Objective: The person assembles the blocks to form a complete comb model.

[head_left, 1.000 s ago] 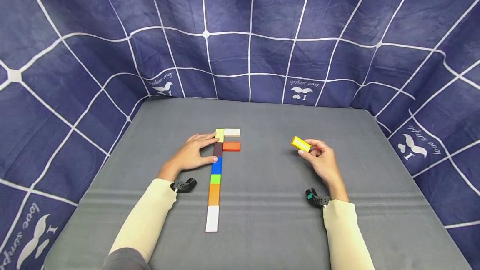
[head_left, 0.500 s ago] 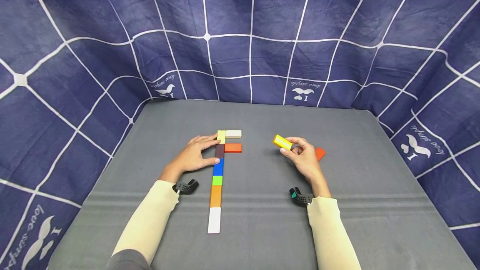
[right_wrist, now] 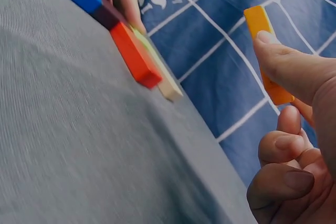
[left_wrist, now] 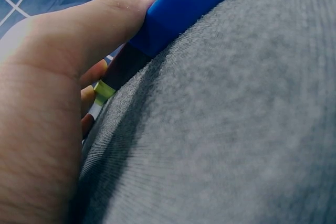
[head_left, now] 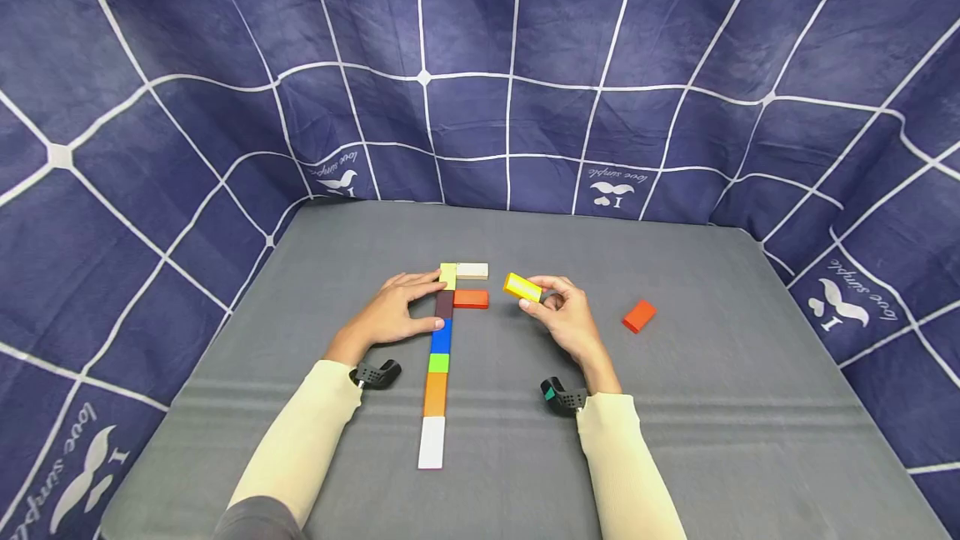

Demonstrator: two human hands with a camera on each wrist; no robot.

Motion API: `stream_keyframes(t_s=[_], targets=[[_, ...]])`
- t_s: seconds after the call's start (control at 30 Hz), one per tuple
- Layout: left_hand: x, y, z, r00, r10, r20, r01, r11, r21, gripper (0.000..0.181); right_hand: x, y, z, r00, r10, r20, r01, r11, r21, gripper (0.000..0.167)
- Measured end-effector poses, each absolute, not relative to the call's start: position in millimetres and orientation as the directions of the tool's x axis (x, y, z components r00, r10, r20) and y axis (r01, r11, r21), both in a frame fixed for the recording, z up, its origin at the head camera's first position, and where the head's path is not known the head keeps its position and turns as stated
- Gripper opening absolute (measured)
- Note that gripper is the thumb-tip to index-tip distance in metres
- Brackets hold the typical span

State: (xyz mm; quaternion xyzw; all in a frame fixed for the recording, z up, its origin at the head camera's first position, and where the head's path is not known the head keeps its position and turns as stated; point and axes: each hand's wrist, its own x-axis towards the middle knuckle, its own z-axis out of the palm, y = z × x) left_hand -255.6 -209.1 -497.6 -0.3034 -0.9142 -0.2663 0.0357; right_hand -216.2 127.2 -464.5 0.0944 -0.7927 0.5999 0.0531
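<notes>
My right hand (head_left: 568, 319) pinches a yellow block (head_left: 522, 287) between thumb and fingers, raised above the cloth just right of the row. In the right wrist view the thumb lies across this block's face. My left hand (head_left: 392, 312) rests along the left side of a straight row of blocks. Its fingertips touch the pale yellow block (head_left: 448, 272) at the far end, and its thumb touches the blue block (left_wrist: 184, 6). Between these lies a dark brown block (head_left: 445, 303). A cream block (head_left: 472, 270) and a red-orange block (head_left: 471, 299) jut rightward from the row.
Nearer me, the row continues with a green block (head_left: 438, 363), an orange block (head_left: 435, 394) and a white block (head_left: 431, 442). A separate red-orange block (head_left: 640, 317) lies to the right on the grey cloth (head_left: 720, 407). Blue gridded fabric (head_left: 555, 123) hangs behind and at both sides.
My right hand has moved left with the yellow block, close to the row. The separate red-orange block, earlier mostly behind that hand, now shows fully. My left hand stays at the row.
</notes>
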Motion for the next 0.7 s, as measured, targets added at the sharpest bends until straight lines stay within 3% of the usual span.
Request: stream_keyframes(t_s=[0.4, 0.7], targets=[[-255, -209, -498, -0.819, 0.527, 0.228, 0.567, 0.68, 0.464, 0.075, -193, 88, -442, -0.961, -0.198, 0.192, -0.246, 0.3, -0.922, 0.037], [-256, -209, -500, -0.821, 0.526, 0.222, 0.563, 0.682, 0.467, 0.075, -206, 77, -479, -0.958, -0.233, 0.169, -0.251, 0.391, -0.885, 0.037]])
